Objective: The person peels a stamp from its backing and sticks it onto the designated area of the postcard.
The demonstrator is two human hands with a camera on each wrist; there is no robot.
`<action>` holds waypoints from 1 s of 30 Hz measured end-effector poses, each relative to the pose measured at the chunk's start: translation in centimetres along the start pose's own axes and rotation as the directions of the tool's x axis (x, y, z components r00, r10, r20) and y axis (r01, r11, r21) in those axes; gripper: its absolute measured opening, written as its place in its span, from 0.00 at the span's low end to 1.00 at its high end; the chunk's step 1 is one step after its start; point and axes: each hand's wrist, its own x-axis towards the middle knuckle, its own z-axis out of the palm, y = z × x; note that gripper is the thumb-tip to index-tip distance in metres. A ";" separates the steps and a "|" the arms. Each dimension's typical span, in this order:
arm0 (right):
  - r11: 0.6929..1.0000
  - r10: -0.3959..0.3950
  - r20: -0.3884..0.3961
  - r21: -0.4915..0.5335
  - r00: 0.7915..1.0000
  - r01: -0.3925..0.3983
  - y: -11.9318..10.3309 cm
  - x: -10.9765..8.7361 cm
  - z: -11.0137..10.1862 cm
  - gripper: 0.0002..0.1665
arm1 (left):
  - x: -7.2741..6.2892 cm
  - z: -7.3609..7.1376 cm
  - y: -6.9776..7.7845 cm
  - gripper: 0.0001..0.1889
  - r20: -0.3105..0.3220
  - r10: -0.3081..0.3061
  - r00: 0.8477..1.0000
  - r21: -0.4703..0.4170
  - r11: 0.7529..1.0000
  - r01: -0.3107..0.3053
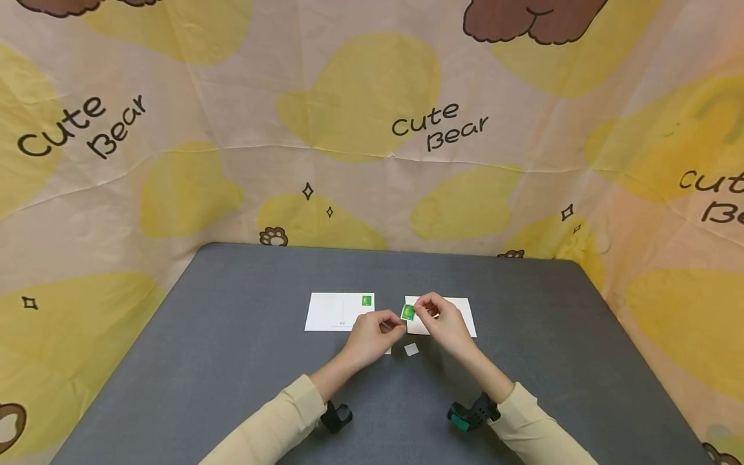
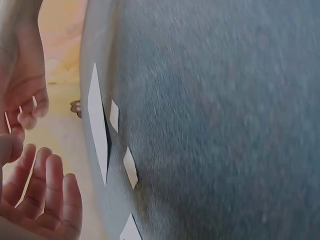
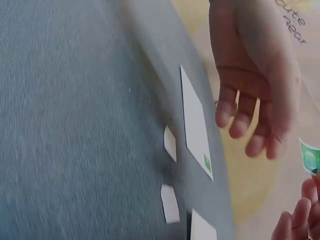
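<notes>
My right hand (image 1: 444, 323) pinches a small green stamp (image 1: 408, 312) with a white edge, above the left end of the right white card (image 1: 467, 316). The stamp (image 3: 310, 157) also shows in the right wrist view beside that hand's fingertips (image 3: 301, 212). My left hand (image 1: 372, 336) hovers just left of it, its fingers (image 2: 50, 185) loosely bent and nothing visible between them. The left white card (image 1: 328, 311) lies behind the left hand, with a green stamp (image 1: 367, 301) on its upper right corner.
Two small white paper pieces lie in front of the cards: one piece (image 1: 411, 349) between the hands, another piece (image 1: 388, 351) partly hidden by the left hand. The dark grey tabletop (image 1: 232, 387) ends at a patterned cloth (image 1: 360, 97) behind.
</notes>
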 end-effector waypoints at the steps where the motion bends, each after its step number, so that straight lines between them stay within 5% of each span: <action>1: 1.000 0.006 0.005 -0.010 1.000 -0.006 0.2 0.1 -0.2 0.05 | 0.1 0.0 -0.1 0.03 0.005 0.004 1.000 0.020 1.000 -0.004; 9: 0.996 0.049 0.054 -0.082 0.997 -0.044 1.6 0.7 -2.1 0.02 | 1.1 -0.3 -0.5 0.05 0.053 0.020 0.998 0.270 0.962 -0.033; 18: 0.988 0.041 0.092 -0.150 0.995 -0.027 3.1 1.6 -4.1 0.03 | 2.8 -0.2 -0.7 0.18 0.127 0.055 0.990 0.500 0.859 -0.112; 30: 0.977 0.041 0.119 -0.212 0.992 -0.015 5.5 3.0 -6.8 0.06 | 4.6 0.5 -1.0 0.31 0.264 0.026 0.964 0.633 0.750 -0.193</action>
